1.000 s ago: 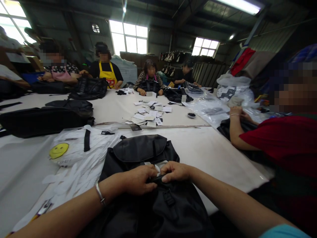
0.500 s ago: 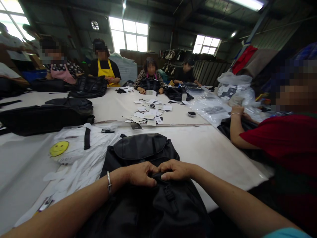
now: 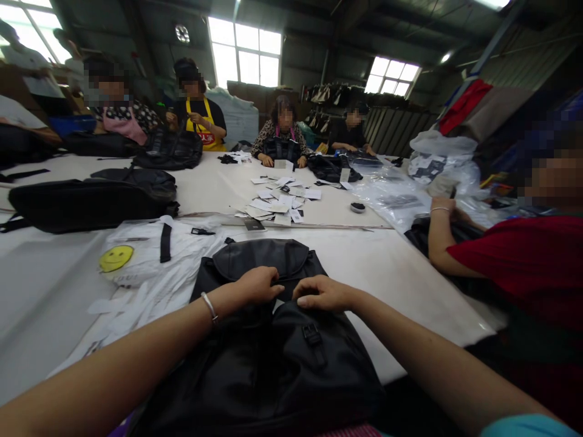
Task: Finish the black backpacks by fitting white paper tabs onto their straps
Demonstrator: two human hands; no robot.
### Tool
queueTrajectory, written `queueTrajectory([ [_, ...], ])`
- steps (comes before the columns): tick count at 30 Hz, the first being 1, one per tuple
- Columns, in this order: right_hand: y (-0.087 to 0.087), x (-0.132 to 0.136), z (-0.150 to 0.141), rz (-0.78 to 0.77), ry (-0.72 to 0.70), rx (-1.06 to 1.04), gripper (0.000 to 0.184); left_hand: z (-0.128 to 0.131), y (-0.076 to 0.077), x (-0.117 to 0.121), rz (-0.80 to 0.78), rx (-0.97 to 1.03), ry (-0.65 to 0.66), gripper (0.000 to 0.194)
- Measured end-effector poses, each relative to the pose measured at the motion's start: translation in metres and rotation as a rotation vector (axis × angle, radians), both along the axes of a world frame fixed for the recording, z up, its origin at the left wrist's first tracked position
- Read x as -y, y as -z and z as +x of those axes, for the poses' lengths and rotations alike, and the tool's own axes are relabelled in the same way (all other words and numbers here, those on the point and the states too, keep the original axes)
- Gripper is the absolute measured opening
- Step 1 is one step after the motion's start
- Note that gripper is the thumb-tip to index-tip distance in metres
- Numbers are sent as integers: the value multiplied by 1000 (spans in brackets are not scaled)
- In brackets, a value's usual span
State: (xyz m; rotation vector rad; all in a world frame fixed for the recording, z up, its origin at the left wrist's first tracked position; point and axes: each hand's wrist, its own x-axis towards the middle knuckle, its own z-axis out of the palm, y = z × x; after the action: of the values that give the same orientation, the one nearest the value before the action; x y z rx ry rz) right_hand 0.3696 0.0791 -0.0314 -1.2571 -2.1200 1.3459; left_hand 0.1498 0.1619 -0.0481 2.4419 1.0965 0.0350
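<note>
A black backpack [image 3: 264, 358] lies in front of me on the table's near edge, its flap end away from me and a buckled strap [image 3: 314, 343] on its front. My left hand [image 3: 260, 285], with a silver bangle at the wrist, curls its fingers on the middle of the bag. Just to its right, my right hand [image 3: 324, 294] pinches the top edge of the front section. Between the hands is a gap with a small pale patch in it. Some fingertips are hidden behind the hands and fabric.
White plastic bags with a yellow smiley [image 3: 116, 258] lie left of the backpack. Paper tags [image 3: 277, 203] are heaped beyond, near a small round dish [image 3: 357, 207]. Another black bag [image 3: 91, 203] is at left. A co-worker in a red sleeve [image 3: 492, 249] sits close on my right; several others work across the table.
My hands, pressed together before, have drawn apart and shifted up the bag, the left one more. A gap with a pale patch now shows between them. The camera view has tilted slightly.
</note>
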Motion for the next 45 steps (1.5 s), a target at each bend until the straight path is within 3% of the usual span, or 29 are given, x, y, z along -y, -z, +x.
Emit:
queueTrajectory([
  [3, 0, -14, -7, -113, -162, -101, 44, 15, 4, -3, 25, -50, 39, 27],
  [6, 9, -29, -16, -328, -272, -168, 54, 27, 6, -4, 71, -65, 61, 27],
  [11, 16, -43, -14, -734, -161, -283, 57, 26, 8, -13, 183, -54, 18, 29],
  [18, 9, -31, -7, -952, -137, -385, 44, 23, 15, -29, 224, -34, 55, 32],
  [23, 9, -20, -10, -982, -135, -406, 42, 28, 22, -31, 215, -13, 96, 33],
  [30, 1, -17, -8, -766, -16, -300, 40, 22, 25, -33, 198, -5, 89, 33],
  [33, -1, -22, -8, -760, -15, -266, 37, 21, 26, -32, 175, -2, 81, 33],
  [40, 23, -30, -12, -946, -63, -442, 41, 21, 26, -26, 206, 38, 66, 27],
  [45, 36, -31, -23, -869, 3, -526, 44, 21, 27, -26, 258, 82, 91, 24],
])
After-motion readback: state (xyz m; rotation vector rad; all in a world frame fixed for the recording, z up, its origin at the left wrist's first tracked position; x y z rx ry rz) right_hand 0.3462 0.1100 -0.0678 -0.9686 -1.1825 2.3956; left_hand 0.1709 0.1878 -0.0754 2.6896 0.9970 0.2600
